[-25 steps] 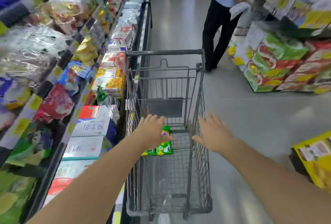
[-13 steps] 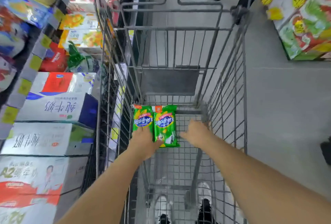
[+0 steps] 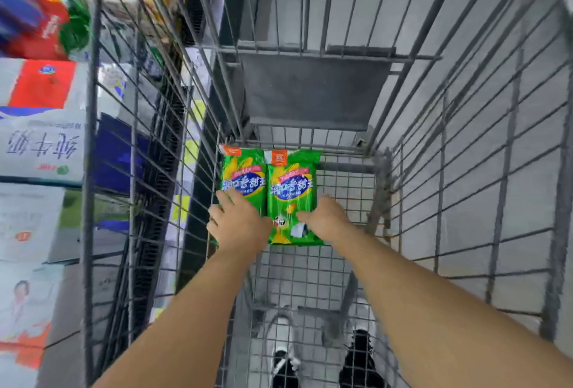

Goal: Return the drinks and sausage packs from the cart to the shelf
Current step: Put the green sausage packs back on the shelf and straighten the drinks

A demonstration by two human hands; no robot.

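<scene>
Two green sausage packs lie side by side on the floor of the grey wire cart [image 3: 465, 170], at its far end. My left hand [image 3: 238, 226] rests flat on the near part of the left pack [image 3: 245, 173], fingers spread. My right hand [image 3: 325, 217] lies on the near right corner of the right pack [image 3: 291, 189]. Both packs stay flat on the mesh; neither hand has closed around one. No drinks show in the cart.
The shelf on the left holds white, red and blue milk cartons [image 3: 40, 145] and, higher up, blurred snack bags [image 3: 46, 24]. A grey fold-down seat panel [image 3: 313, 89] closes the cart's far end. My shoes [image 3: 319, 359] show through the mesh below.
I have leaned further over the cart and both hands have gone down to the packs. The right hand moved from the cart's far bar onto the right pack.
</scene>
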